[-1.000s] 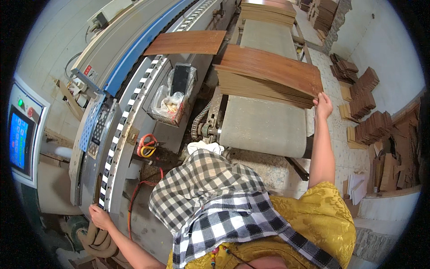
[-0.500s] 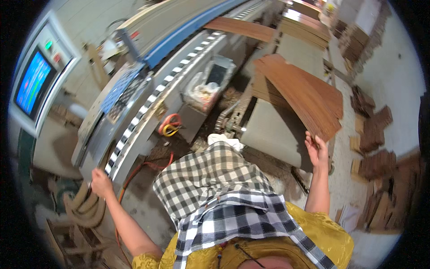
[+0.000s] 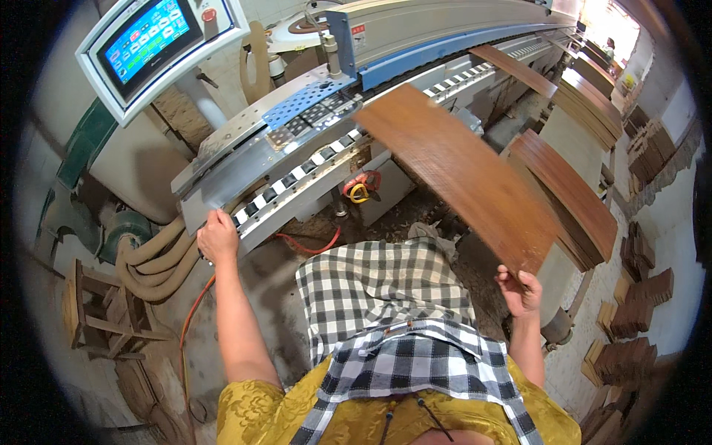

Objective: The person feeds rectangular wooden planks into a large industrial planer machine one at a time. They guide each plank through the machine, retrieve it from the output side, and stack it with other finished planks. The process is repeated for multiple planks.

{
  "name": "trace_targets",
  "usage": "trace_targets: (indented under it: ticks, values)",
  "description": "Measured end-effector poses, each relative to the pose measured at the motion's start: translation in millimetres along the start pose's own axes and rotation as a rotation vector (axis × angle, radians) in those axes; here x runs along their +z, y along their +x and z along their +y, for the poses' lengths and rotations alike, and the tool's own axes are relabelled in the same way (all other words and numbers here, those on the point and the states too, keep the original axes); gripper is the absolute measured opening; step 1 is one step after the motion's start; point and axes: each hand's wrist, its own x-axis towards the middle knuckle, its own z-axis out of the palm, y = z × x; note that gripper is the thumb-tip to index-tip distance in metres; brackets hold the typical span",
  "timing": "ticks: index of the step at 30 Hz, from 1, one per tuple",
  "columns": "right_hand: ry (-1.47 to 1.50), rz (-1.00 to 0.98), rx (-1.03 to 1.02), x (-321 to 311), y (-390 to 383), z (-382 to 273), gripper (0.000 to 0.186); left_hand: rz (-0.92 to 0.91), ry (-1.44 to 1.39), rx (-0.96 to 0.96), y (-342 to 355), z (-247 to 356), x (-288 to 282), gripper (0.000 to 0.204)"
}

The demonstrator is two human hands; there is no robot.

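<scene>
My right hand point(image 3: 519, 291) grips the near end of a reddish-brown wooden board point(image 3: 456, 174), which is raised and slants across toward the machine, its far end by a blue perforated plate point(image 3: 300, 100). My left hand point(image 3: 219, 236) is closed on the near end of the machine's rail, beside a black-and-white segmented track point(image 3: 293, 178). A stack of similar boards point(image 3: 564, 200) lies on the conveyor at the right, partly behind the held board. Another board point(image 3: 512, 68) lies across the track farther along.
A control screen point(image 3: 152, 48) stands upper left. Red-and-yellow scissors point(image 3: 362, 187) hang below the rail. Hoses point(image 3: 148, 263) and a wooden stool point(image 3: 96, 311) are lower left. More stacked boards point(image 3: 589, 104) are at the back, small piles point(image 3: 630, 356) at right. A distant person point(image 3: 610, 46) shows by a bright opening.
My right hand has lifted the top board off the stack and swung its far end left over the machine. The view has turned left; my left hand remains at the rail's end.
</scene>
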Motion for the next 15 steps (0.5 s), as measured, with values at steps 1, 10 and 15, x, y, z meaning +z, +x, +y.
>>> trace_targets:
  ticks: [1,10,15]
  values:
    - [0.004,-0.028,0.03,21,4,7,0.036,0.002,0.003,0.003,0,0,1,0.03]
    - [-0.179,-0.388,0.345,131,33,94,0.037,0.103,0.017,0.061,0,4,-2,0.026]
    - [-0.3,-0.659,0.604,159,50,119,0.042,0.052,-0.032,0.024,0,2,-1,0.029]
